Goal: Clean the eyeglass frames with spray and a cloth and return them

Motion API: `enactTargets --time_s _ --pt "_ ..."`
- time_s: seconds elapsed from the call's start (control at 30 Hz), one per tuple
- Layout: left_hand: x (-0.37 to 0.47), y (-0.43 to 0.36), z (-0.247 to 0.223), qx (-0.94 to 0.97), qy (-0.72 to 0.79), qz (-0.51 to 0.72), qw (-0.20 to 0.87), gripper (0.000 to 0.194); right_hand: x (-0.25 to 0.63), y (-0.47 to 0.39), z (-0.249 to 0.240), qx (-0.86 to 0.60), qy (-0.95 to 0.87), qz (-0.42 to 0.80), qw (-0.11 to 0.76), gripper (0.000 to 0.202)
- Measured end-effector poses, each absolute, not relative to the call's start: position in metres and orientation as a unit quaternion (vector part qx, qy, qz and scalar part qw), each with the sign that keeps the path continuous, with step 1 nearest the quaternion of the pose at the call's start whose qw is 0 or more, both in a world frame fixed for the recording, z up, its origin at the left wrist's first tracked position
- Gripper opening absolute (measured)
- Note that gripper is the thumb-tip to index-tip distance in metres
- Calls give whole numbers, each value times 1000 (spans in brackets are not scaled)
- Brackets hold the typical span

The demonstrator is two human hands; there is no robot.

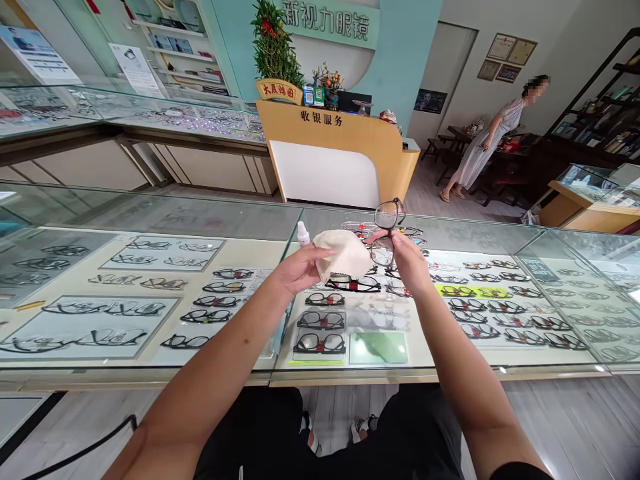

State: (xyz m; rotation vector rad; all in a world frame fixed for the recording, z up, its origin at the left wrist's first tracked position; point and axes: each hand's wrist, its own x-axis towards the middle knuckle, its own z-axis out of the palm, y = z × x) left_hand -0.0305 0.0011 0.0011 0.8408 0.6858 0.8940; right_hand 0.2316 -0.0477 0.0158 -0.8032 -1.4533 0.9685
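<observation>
Above the glass display counter, my left hand (299,268) is closed on a pale cream cloth (345,255), which hangs loosely from my fingers. My right hand (409,261) grips a pair of dark-framed eyeglasses (387,215) by the middle, the frame held upright with one lens above the other. The cloth's right edge lies close to the lower lens; I cannot tell whether they touch. Just behind my left hand a small white bottle (303,234) stands on the glass top. More eyeglasses (356,284) lie below and behind my hands, partly hidden.
Rows of eyeglasses (323,342) fill the glass display counter (250,375), near a green card (379,347). Across the aisle stands a wooden cashier desk (345,137) with a plant (276,47). A person (493,137) is at the back right, by a dark table.
</observation>
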Motion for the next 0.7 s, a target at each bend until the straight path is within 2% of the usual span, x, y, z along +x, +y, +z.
enactTargets --time_s 0.1,0.27,0.4,0.53,0.63,0.7 --pt "-33 -1 -3 393 315 370 781 53 231 -49 18 -321 -625 438 560 44" --pt "-30 0 -6 426 301 313 794 54 228 -55 21 -261 -619 560 484 39" --pt "-27 1 -6 450 270 292 800 49 225 -57 23 -253 -616 607 434 39" --pt "-26 1 -11 439 307 287 794 52 221 -57 19 -250 -601 623 433 46" --pt "-23 2 -17 426 330 284 793 60 219 -58 17 -257 -590 627 438 44" --pt "-21 3 -19 404 344 294 795 58 217 -58 17 -271 -583 621 449 42"
